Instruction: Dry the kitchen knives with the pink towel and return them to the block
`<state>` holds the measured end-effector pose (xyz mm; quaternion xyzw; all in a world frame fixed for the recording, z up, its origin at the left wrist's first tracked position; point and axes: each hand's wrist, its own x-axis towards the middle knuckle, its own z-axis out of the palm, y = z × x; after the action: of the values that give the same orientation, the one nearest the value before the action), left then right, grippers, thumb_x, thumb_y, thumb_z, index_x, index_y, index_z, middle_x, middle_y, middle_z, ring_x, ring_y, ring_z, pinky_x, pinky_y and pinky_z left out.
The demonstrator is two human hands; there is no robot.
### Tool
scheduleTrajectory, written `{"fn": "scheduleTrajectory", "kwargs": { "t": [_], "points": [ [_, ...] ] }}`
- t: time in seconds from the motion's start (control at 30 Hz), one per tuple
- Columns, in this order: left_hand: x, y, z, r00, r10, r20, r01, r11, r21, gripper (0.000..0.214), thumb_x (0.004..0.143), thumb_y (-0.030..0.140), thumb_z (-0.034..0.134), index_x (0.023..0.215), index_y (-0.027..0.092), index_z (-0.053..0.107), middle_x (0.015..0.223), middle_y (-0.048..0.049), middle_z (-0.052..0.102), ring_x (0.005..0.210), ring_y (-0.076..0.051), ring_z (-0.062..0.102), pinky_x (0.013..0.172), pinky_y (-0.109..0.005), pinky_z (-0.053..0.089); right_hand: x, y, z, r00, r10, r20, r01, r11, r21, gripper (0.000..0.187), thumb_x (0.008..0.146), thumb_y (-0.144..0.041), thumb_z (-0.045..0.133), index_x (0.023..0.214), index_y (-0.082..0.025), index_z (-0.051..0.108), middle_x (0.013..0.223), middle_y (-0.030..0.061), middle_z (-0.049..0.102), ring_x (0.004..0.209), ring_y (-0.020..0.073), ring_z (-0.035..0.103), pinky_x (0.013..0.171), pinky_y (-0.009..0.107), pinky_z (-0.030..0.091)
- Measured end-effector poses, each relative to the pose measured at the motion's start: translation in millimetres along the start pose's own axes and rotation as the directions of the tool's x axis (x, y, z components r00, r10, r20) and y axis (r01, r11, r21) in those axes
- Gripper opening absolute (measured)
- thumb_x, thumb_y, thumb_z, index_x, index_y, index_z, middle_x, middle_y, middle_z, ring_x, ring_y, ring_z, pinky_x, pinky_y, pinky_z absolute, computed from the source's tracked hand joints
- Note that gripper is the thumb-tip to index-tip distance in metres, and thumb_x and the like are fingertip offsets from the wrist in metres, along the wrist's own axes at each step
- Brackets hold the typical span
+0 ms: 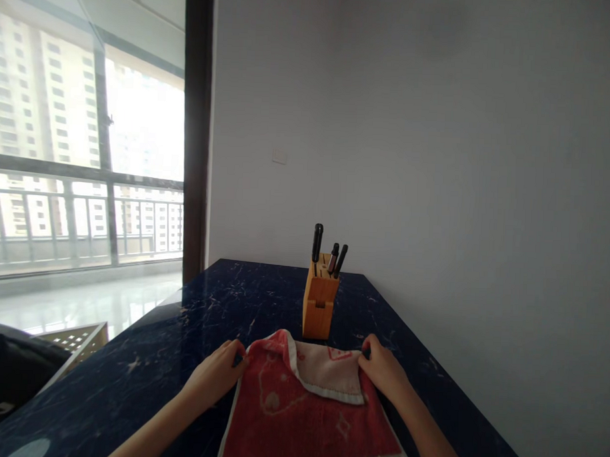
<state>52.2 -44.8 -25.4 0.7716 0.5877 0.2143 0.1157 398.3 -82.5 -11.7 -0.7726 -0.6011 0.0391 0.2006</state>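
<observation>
A red towel (298, 415) with a white border lies on the dark blue marble table (144, 369) in front of me. Its far edge is folded over, showing a paler pink underside. My left hand (214, 375) grips the towel's far left corner with curled fingers. My right hand (383, 371) pinches the far right corner the same way. Both forearms reach in from the bottom of the view.
A wooden knife block (320, 302) with three dark-handled knives stands just beyond the towel. A grey wall runs along the table's right side and back. A large window and dark frame (195, 131) are at left, a perforated box (78, 340) below the table's left edge.
</observation>
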Motion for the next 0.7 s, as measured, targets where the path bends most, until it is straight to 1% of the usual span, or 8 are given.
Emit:
{"fn": "scheduleTrajectory", "kwargs": {
  "t": [0.1, 0.3, 0.47, 0.57, 0.7],
  "points": [
    [2.2, -1.7, 2.8, 1.000, 0.014, -0.006, -0.014, 1.000, -0.013, 0.019, 0.078, 0.031, 0.041, 0.086, 0.020, 0.055, 0.082, -0.0030, 0.057, 0.074, -0.017, 0.055, 0.068, -0.025, 0.037, -1.8, -3.7, -0.2, 0.999, -0.036, -0.024, 0.037, 0.999, 0.033, 0.015, 0.073, -0.019, 0.043, 0.087, -0.022, 0.045, 0.074, 0.0014, 0.061, 0.068, 0.0152, 0.058, 0.056, 0.023, 0.031],
    [2.2, -4.0, 2.4, 0.999, 0.026, -0.032, -0.027, 0.999, -0.024, 0.025, 0.077, 0.032, 0.042, 0.093, 0.018, 0.055, 0.083, -0.0042, 0.056, 0.073, -0.018, 0.055, 0.066, -0.026, 0.038, -3.2, -5.6, 1.5, 0.996, -0.085, 0.011, 0.084, 0.992, 0.092, 0.010, 0.073, -0.018, 0.043, 0.079, -0.022, 0.049, 0.067, -0.0001, 0.059, 0.064, 0.0141, 0.056, 0.057, 0.022, 0.030],
    [1.8, -6.8, 3.7, 1.000, 0.022, 0.016, -0.022, 1.000, 0.017, 0.024, 0.075, 0.028, 0.044, 0.093, 0.019, 0.056, 0.087, -0.0048, 0.058, 0.082, -0.019, 0.056, 0.068, -0.026, 0.038, -4.0, -8.8, 3.7, 0.990, -0.130, 0.051, 0.123, 0.984, 0.127, 0.012, 0.074, -0.016, 0.044, 0.083, -0.021, 0.049, 0.063, -0.0006, 0.058, 0.063, 0.0137, 0.056, 0.055, 0.021, 0.030],
    [1.7, -6.8, 3.9, 0.999, 0.034, 0.041, -0.035, 0.999, 0.033, 0.022, 0.075, 0.027, 0.044, 0.091, 0.020, 0.057, 0.087, -0.0045, 0.057, 0.083, -0.019, 0.056, 0.069, -0.025, 0.038, -4.3, -9.5, 6.1, 0.987, -0.142, 0.077, 0.130, 0.982, 0.138, 0.016, 0.071, -0.013, 0.047, 0.084, -0.021, 0.050, 0.062, -0.0015, 0.057, 0.063, 0.0133, 0.056, 0.054, 0.020, 0.030],
    [0.4, -4.4, 3.0, 0.998, 0.050, 0.024, -0.051, 0.998, 0.036, 0.022, 0.075, 0.027, 0.043, 0.092, 0.020, 0.056, 0.085, -0.0042, 0.056, 0.082, -0.019, 0.055, 0.071, -0.026, 0.038, -3.7, -8.3, 8.1, 0.985, -0.150, 0.090, 0.136, 0.980, 0.146, 0.019, 0.069, -0.011, 0.049, 0.085, -0.021, 0.050, 0.063, -0.0020, 0.057, 0.065, 0.0131, 0.056, 0.056, 0.020, 0.031]
  ]
}}
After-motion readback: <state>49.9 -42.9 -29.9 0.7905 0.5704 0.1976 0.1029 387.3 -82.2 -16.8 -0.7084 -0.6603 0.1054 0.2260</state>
